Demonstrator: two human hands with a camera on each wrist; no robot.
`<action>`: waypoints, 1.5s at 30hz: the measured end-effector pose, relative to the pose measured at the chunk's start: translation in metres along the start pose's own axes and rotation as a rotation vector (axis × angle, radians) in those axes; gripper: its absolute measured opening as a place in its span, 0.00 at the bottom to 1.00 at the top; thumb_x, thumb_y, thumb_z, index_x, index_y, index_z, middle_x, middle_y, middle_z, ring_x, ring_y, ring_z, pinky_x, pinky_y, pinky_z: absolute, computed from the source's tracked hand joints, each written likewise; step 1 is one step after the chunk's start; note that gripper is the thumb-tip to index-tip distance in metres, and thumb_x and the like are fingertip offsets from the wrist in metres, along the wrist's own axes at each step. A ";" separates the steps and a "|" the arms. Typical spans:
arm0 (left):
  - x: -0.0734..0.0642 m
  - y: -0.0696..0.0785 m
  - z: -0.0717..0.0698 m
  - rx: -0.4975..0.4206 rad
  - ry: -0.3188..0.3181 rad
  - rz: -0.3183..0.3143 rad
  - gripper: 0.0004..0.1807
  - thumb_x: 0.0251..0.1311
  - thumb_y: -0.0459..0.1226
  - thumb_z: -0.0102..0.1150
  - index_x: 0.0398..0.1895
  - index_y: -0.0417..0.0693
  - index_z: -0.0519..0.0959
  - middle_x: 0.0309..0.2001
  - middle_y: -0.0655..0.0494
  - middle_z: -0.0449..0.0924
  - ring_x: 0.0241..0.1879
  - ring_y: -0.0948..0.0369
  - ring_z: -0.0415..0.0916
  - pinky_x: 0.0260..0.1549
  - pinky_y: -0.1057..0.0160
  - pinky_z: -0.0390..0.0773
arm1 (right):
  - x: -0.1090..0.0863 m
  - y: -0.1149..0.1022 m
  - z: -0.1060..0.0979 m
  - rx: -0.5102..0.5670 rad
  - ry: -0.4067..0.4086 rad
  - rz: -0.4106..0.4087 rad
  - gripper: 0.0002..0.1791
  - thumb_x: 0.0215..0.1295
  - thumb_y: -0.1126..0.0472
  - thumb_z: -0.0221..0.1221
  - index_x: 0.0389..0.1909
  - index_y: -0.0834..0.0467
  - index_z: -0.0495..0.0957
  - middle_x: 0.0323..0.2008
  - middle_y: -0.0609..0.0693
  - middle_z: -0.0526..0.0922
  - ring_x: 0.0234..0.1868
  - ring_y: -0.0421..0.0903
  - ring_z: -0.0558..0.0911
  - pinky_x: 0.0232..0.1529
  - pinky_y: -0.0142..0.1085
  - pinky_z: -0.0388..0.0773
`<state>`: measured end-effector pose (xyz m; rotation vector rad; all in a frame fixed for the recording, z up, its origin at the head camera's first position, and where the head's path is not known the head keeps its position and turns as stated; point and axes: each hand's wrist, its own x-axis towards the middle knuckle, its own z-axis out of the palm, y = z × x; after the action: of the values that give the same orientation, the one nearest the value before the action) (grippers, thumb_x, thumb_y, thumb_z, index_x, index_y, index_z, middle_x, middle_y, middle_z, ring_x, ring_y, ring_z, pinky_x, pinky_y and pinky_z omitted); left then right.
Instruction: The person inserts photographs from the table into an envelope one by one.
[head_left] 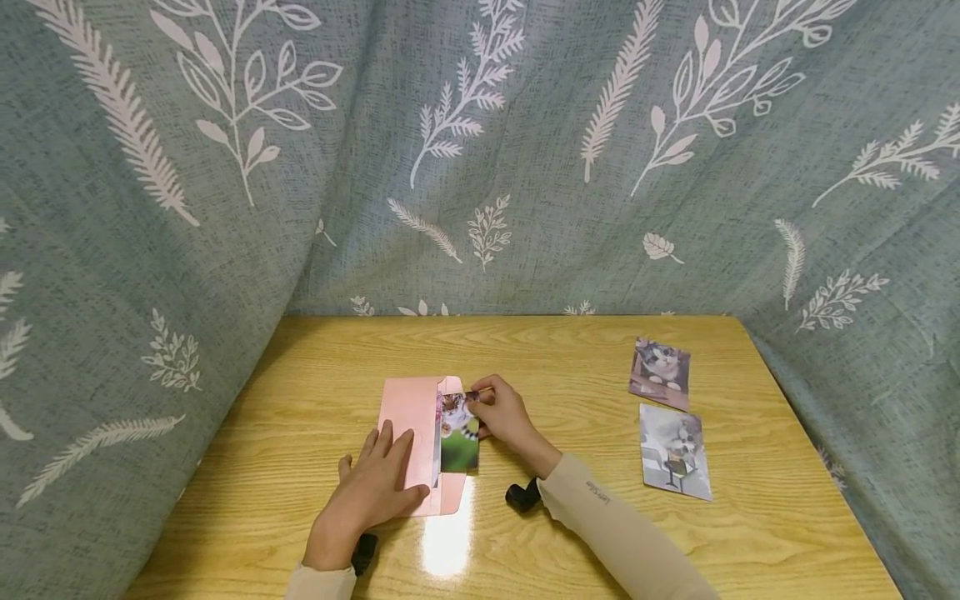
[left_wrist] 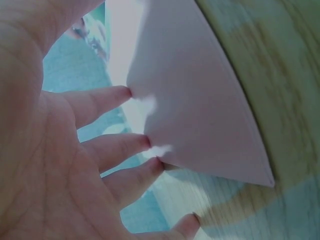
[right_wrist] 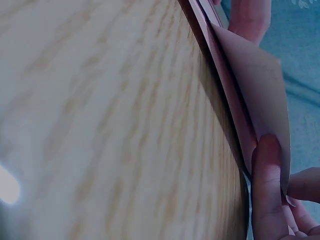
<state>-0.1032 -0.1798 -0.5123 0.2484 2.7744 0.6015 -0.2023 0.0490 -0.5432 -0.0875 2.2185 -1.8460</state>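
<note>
A pink envelope (head_left: 405,404) lies on the wooden table, its flap side facing right. My left hand (head_left: 372,487) rests on it with fingers spread; in the left wrist view several straight fingertips (left_wrist: 140,142) touch its surface. A cat photo (head_left: 459,450) with a green lower part lies across the flap, its left edge at the envelope's opening. How far it reaches inside is hidden. My right hand (head_left: 512,421) pinches the photo near its upper right corner. The right wrist view shows the photo's pale back (right_wrist: 260,85) between thumb and fingers, slightly bent.
Two more cat photos lie at the table's right: one pinkish (head_left: 660,375) farther back, one greyish (head_left: 677,454) nearer. Black wrist cameras (head_left: 522,497) sit under both wrists. A blue-green curtain (head_left: 540,250) with white leaf prints hangs behind and beside the table (head_left: 570,367).
</note>
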 end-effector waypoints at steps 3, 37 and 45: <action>0.000 0.000 0.000 0.004 -0.002 0.001 0.49 0.58 0.57 0.68 0.78 0.48 0.59 0.78 0.34 0.43 0.75 0.36 0.41 0.56 0.18 0.44 | 0.001 0.001 0.002 -0.006 0.006 0.004 0.15 0.68 0.70 0.61 0.54 0.65 0.73 0.37 0.55 0.78 0.18 0.44 0.76 0.18 0.37 0.81; 0.000 -0.002 0.001 -0.001 0.002 0.004 0.50 0.58 0.57 0.68 0.78 0.48 0.59 0.77 0.34 0.44 0.75 0.36 0.42 0.57 0.18 0.43 | 0.003 -0.007 0.027 -0.029 0.035 -0.020 0.13 0.67 0.73 0.61 0.51 0.65 0.73 0.33 0.54 0.79 0.15 0.43 0.78 0.16 0.37 0.81; 0.001 -0.002 0.001 0.000 0.003 0.005 0.50 0.58 0.57 0.68 0.78 0.48 0.59 0.77 0.34 0.44 0.75 0.36 0.42 0.56 0.18 0.44 | 0.004 -0.005 0.030 -0.081 0.035 -0.054 0.13 0.66 0.71 0.61 0.50 0.64 0.74 0.33 0.53 0.79 0.13 0.42 0.77 0.15 0.36 0.80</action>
<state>-0.1035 -0.1806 -0.5144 0.2550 2.7771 0.6043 -0.1999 0.0184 -0.5441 -0.1321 2.3364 -1.7979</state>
